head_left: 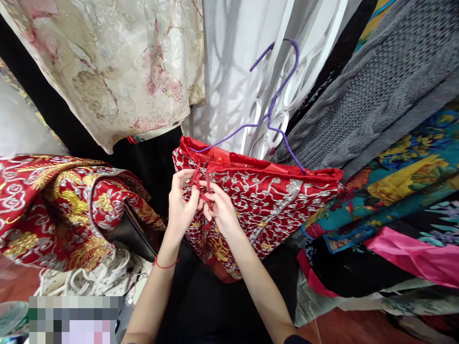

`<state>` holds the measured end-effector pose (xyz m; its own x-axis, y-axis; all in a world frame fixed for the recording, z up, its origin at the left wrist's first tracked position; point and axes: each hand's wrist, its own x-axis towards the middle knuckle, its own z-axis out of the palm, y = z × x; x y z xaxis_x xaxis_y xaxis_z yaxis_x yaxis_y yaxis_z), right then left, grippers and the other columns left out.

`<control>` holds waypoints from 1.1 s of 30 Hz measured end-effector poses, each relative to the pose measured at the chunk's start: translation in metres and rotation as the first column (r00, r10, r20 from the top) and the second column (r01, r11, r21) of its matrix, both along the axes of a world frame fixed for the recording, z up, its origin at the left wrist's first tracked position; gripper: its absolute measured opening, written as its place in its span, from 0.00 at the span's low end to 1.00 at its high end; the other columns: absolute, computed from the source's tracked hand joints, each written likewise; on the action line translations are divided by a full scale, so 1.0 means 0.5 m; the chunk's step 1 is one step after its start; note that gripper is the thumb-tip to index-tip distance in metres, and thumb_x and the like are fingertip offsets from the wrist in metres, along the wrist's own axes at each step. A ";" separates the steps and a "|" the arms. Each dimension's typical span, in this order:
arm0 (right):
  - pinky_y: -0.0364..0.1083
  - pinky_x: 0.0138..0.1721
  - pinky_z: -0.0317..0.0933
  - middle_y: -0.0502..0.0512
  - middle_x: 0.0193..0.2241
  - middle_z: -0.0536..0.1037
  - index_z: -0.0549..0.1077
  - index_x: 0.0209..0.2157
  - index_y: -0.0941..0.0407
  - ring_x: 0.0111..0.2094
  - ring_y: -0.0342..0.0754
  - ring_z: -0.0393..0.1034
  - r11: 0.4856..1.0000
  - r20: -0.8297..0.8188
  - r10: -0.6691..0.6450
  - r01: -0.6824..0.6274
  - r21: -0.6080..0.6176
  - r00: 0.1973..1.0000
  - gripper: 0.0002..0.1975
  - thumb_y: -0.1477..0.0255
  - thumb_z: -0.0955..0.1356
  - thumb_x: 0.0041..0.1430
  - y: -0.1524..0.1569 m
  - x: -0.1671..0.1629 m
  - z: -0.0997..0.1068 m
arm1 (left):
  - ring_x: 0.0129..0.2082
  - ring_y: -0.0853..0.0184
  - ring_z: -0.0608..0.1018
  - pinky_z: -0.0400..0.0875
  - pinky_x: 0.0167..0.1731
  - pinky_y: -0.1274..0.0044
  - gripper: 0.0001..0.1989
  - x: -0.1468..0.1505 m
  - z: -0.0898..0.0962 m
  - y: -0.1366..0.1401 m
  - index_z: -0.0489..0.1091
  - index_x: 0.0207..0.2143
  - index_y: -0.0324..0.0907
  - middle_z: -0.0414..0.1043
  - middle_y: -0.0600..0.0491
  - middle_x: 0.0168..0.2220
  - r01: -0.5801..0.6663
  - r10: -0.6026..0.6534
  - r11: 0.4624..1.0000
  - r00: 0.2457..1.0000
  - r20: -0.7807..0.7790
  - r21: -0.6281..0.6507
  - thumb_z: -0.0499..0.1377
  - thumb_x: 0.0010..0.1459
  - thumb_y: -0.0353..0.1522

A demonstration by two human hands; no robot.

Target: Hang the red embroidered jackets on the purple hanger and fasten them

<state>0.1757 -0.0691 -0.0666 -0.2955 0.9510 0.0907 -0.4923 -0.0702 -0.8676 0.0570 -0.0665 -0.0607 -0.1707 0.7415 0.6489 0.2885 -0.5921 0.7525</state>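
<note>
A red skirt-like garment (261,205) with silver and gold embroidery hangs from a purple hanger (269,114), the hanger's lower ends tucked inside its red waistband. At the left part of the waistband, my left hand (183,203) pinches a red cord (196,177). Close beside it, my right hand (219,205) has its fingers closed on the same cord, a little lower. The cord loops between the fingertips of both hands. Some of the fingers overlap, so the exact shape of the loop is partly hidden.
Another red embroidered garment (103,200) lies at the left. A cream floral cloth (143,67) hangs above. White scrollwork bars (283,105) stand behind the hanger. A grey knit (373,86) and a teal floral cloth (405,177) hang at right. Pale straps (89,282) lie lower left.
</note>
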 end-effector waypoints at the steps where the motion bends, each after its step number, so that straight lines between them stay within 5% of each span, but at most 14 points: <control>1: 0.39 0.14 0.37 0.44 0.19 0.72 0.74 0.46 0.54 0.13 0.36 0.57 1.000 -0.009 0.014 -0.014 0.002 1.000 0.19 0.66 0.66 0.52 0.001 0.000 0.000 | 0.49 0.67 0.78 0.73 0.51 0.73 0.16 0.000 -0.001 0.001 0.65 0.49 0.43 0.74 0.49 0.49 -0.020 0.020 1.000 1.000 -0.009 0.018 0.56 0.59 0.26; 9: 0.39 0.15 0.39 0.43 0.16 0.69 0.76 0.38 0.55 0.13 0.35 0.52 0.996 0.007 0.071 -0.071 0.060 0.997 0.12 0.67 0.66 0.53 0.002 0.012 0.017 | 0.43 0.66 0.78 0.72 0.48 0.73 0.04 -0.004 -0.005 -0.012 0.70 0.39 0.42 0.75 0.51 0.40 -0.073 0.072 0.997 0.997 -0.027 -0.007 0.58 0.63 0.33; 13: 0.38 0.16 0.45 0.43 0.17 0.71 0.75 0.35 0.55 0.13 0.35 0.55 0.994 0.069 0.037 -0.044 0.105 0.997 0.10 0.67 0.65 0.54 0.003 0.016 0.020 | 0.44 0.63 0.79 0.72 0.49 0.71 0.13 -0.007 -0.008 -0.019 0.74 0.40 0.42 0.77 0.49 0.42 -0.004 0.003 0.999 0.999 -0.038 -0.044 0.53 0.67 0.39; 18: 0.39 0.16 0.46 0.44 0.19 0.71 0.73 0.36 0.54 0.14 0.36 0.55 0.995 0.094 -0.007 -0.003 0.098 0.996 0.10 0.64 0.66 0.55 -0.004 0.017 0.017 | 0.47 0.63 0.78 0.72 0.53 0.67 0.08 -0.001 -0.011 -0.023 0.78 0.38 0.44 0.77 0.50 0.45 -0.104 0.109 0.993 0.991 -0.081 0.064 0.65 0.59 0.37; 22: 0.39 0.18 0.43 0.42 0.19 0.67 0.70 0.41 0.53 0.17 0.37 0.53 0.998 0.057 -0.032 0.028 0.063 0.998 0.13 0.62 0.68 0.55 0.001 0.021 -0.002 | 0.41 0.68 0.78 0.74 0.43 0.75 0.05 -0.007 0.000 -0.030 0.80 0.37 0.45 0.76 0.52 0.40 -0.211 0.203 0.967 0.977 0.067 0.144 0.64 0.60 0.34; 27: 0.41 0.20 0.37 0.42 0.18 0.54 0.71 0.29 0.54 0.19 0.38 0.42 0.989 0.081 -0.124 0.117 0.088 0.989 0.10 0.62 0.66 0.53 0.023 0.027 -0.031 | 0.24 0.74 0.74 0.69 0.26 0.81 0.11 -0.034 0.091 -0.012 0.79 0.36 0.42 0.76 0.55 0.28 -0.073 0.069 0.997 0.990 0.125 0.034 0.61 0.63 0.40; 33: 0.43 0.31 0.58 0.48 0.28 0.73 0.73 0.32 0.53 0.26 0.42 0.61 0.933 0.306 -0.254 0.149 0.326 0.918 0.13 0.57 0.67 0.60 0.041 0.021 -0.054 | 0.28 0.74 0.81 0.68 0.22 0.84 0.13 -0.016 0.242 0.017 0.76 0.36 0.41 0.80 0.54 0.31 0.077 -0.118 0.958 0.984 0.135 0.276 0.60 0.65 0.41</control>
